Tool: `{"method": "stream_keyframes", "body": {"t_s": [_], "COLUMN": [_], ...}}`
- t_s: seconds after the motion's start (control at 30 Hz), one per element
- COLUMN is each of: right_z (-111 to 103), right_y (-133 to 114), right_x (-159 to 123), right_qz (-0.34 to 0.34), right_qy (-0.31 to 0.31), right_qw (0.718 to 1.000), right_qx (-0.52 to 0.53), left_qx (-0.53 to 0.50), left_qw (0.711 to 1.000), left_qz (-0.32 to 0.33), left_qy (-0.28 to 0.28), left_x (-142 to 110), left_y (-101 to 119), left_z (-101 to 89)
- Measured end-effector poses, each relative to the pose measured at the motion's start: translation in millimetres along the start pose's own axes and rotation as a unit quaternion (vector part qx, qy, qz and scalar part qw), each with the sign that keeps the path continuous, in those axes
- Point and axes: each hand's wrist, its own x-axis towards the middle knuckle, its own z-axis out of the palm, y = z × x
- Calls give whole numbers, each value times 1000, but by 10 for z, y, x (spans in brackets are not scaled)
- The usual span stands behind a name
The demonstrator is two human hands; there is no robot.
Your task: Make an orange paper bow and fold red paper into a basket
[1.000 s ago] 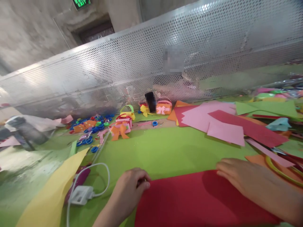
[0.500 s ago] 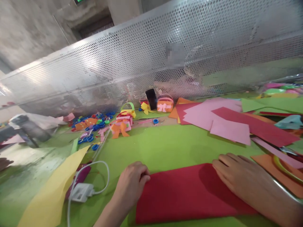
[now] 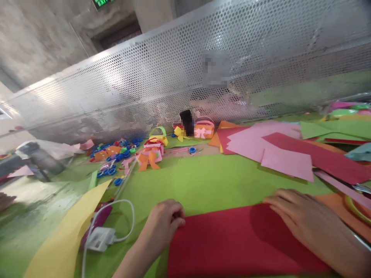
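A folded-looking sheet of red paper [image 3: 223, 239] lies on the green tabletop right in front of me. At its upper left corner, my left hand [image 3: 165, 220] has its fingers curled in, with thumb and forefinger closed on the paper's edge. My right hand [image 3: 298, 218] rests over the upper right part of the sheet, palm down and fingers stretched out, its fingertips near the far edge. The lower edge of the paper runs out of the picture.
Pink paper sheets [image 3: 286, 164] and a long red strip [image 3: 321, 158] lie behind my right hand. Yellow paper [image 3: 63, 235] and a white charger [image 3: 101, 238] with cable are at left. Small paper baskets [image 3: 204, 129], a phone [image 3: 187, 121] and blue-handled scissors [image 3: 107, 172] stand or lie farther back.
My right hand has shifted slightly right along the red paper's far edge. The left hand stays at its corner. The whole view has moved a little.
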Motion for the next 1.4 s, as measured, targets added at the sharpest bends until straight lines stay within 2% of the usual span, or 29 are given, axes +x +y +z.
{"method": "stream_keyframes", "body": {"t_s": [0.17, 0.3, 0.37, 0.5, 0.67, 0.77, 0.93, 1.1, 1.23, 1.4], "right_z": [-115, -153, -119, -25, 8, -44, -199, -305, -293, -202], "right_y": [-144, -211, -203, -152, -109, -112, -185, -377, -482, -494], "right_x": [54, 79, 48, -36, -51, -11, 48, -4, -84, -181], "right_qz": [-26, -64, -53, -38, -55, -78, -112, -154, -151, -131], "right_qy": [22, -37, -50, -63, -39, -26, -38, 22, 29, 28], "right_qw": [998, 997, 997, 997, 998, 996, 988, 976, 970, 975], "right_qx": [-62, -10, 1, 5, -15, -40, -98, -153, -189, -176], "left_qx": [7, 72, 106, 158, 190, 203, 228, 226, 204, 186], "left_qw": [1000, 996, 994, 985, 971, 967, 964, 969, 975, 977], "left_qz": [11, 29, 33, -42, -139, -154, -135, -96, -49, -5], "left_qy": [-4, 48, 23, -56, -40, -24, -5, 27, 71, 108], "left_x": [-7, -41, -46, -44, -89, -126, -179, -251, -314, -392], "left_y": [-19, 98, 205, 464, 737, 794, 734, 592, 422, 303], "left_z": [-1, 66, 105, 163, 260, 332, 417, 483, 558, 659]}}
